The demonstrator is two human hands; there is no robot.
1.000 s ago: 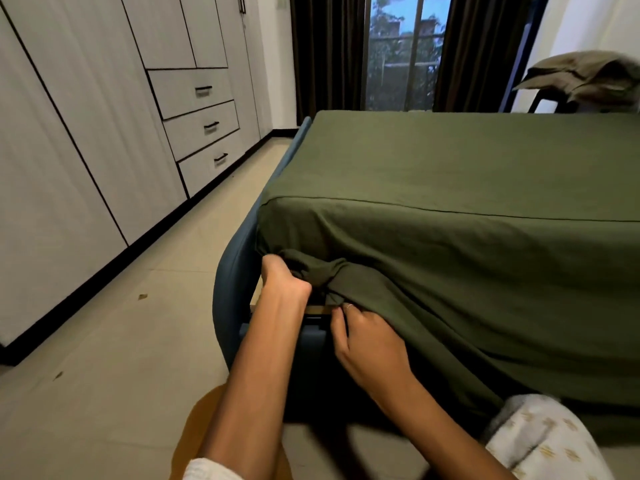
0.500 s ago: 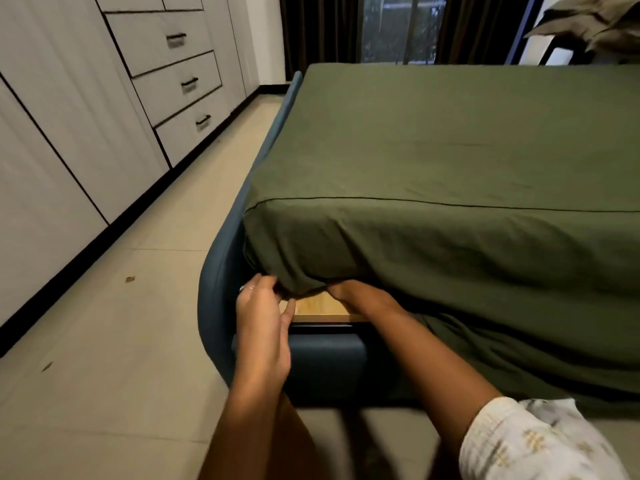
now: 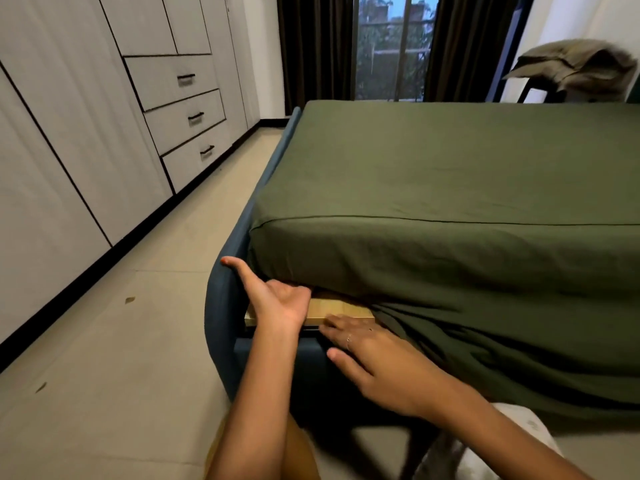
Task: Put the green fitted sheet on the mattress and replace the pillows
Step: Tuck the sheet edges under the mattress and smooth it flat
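A person works at the near left corner of a bed, where a green fitted sheet (image 3: 450, 188) lies smooth over the top of the mattress and hangs down its near side. At that corner the sheet's lower edge is lifted, baring a strip of the pale wooden base (image 3: 341, 309) above the blue upholstered bed frame (image 3: 221, 306). The left hand (image 3: 277, 303) reaches in under the raised corner with its thumb stretched out to the left; its fingers vanish beneath the fabric, so whether they grip anything cannot be told. The right hand (image 3: 377, 362) lies open, fingers straight and spread, its tips at the front edge of the wooden base, just beside the loose folds of sheet that sag to the right. The mattress itself is wholly covered and the bed's right side is cut off by the frame edge. Grey wardrobe drawers (image 3: 187, 116) line the left wall; dark curtains (image 3: 315, 50) flank a window (image 3: 391, 43) beyond the far edge. A rumpled beige cloth (image 3: 575, 60) sits on a partly hidden dark stand at upper right.
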